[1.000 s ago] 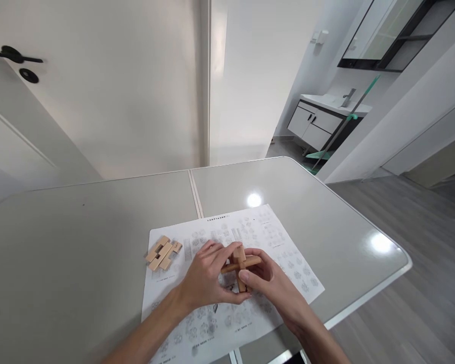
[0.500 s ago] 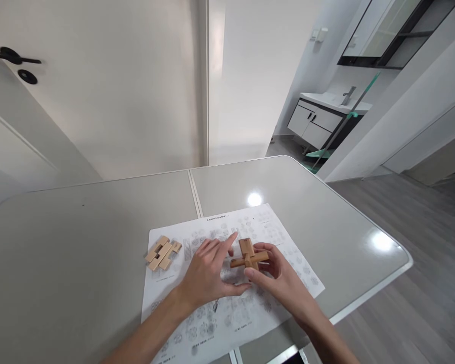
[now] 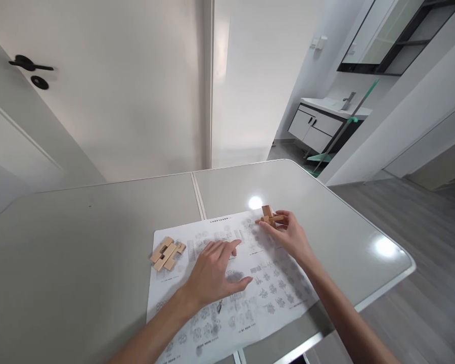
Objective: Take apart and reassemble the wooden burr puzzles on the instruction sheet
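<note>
My right hand [image 3: 288,234] is stretched out toward the far right corner of a printed instruction sheet [image 3: 250,283] and pinches a small cross-shaped wooden puzzle [image 3: 267,216] of dark brown pieces, low over the sheet's corner. My left hand [image 3: 212,270] lies on the middle of the sheet with fingers spread and holds nothing. A second set of pale wooden puzzle pieces [image 3: 167,254], stacked flat, lies on the sheet's left edge, a short way left of my left hand.
The sheet lies on a grey table [image 3: 79,253] with a seam down its middle and a rounded right edge. Behind it are a white wall and a door with a black handle [image 3: 30,64]. A bathroom cabinet [image 3: 318,124] and a mop stand at right.
My right hand has carried the cross-shaped puzzle away from my left hand, forward and right to the sheet's far corner. My left hand let go of it and now rests flat on the paper.
</note>
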The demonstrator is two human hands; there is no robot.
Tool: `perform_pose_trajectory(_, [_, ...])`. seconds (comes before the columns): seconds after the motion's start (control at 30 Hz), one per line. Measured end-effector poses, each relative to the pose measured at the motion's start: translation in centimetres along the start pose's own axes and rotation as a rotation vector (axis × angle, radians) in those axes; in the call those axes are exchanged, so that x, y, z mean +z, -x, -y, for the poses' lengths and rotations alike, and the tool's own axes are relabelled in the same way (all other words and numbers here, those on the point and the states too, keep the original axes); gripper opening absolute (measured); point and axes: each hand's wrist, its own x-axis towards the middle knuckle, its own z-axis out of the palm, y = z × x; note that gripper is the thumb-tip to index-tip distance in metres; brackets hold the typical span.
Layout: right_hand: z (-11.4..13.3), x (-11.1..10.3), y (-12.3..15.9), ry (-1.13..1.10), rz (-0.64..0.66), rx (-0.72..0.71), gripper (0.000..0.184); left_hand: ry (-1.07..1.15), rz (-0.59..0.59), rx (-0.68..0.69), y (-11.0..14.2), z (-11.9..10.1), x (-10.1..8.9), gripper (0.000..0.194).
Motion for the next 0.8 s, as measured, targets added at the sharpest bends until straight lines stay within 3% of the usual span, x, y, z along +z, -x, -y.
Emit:
perform_pose_trajectory(0.2, [-1.4, 1.2, -2.2, 0.01, -0.067, -0.029, 0.075, 0.012, -0.003, -0.01, 0.1, 0.0, 0.1, 0.065])
perform_pose_trajectory(0.4, [-2.1, 1.5, -2.5, 0.027, -0.064, -0.057, 0.083, 0.0, -0.006, -0.009, 0.1, 0.0, 0.1, 0.06])
perform_pose_trajectory(0.5, [-1.5, 2.0, -1.7, 0.099, -0.193, -0.23, 0.079, -0.008, -0.005, -0.003, 0.2, 0.0, 0.2, 0.059])
perform_pose_trajectory(0.6, [0.1, 3.1, -0.7, 0.124, -0.306, -0.484, 0.052, -0.038, -0.011, 0.026, 0.2, -0.1, 0.2, 0.052])
perform_pose_trajectory(0.67, [1.3, 4.2, -0.2, 0.09, -0.202, -0.595, 0.034, -0.076, -0.026, 0.044, 0.1, -0.2, -0.2, 0.044])
perform_pose_trajectory(0.8, [3.5, 6.7, 0.3, 0.066, 0.212, -0.769, 0.02, -0.207, -0.072, 0.017, 0.7, 0.1, -2.2, 0.028])
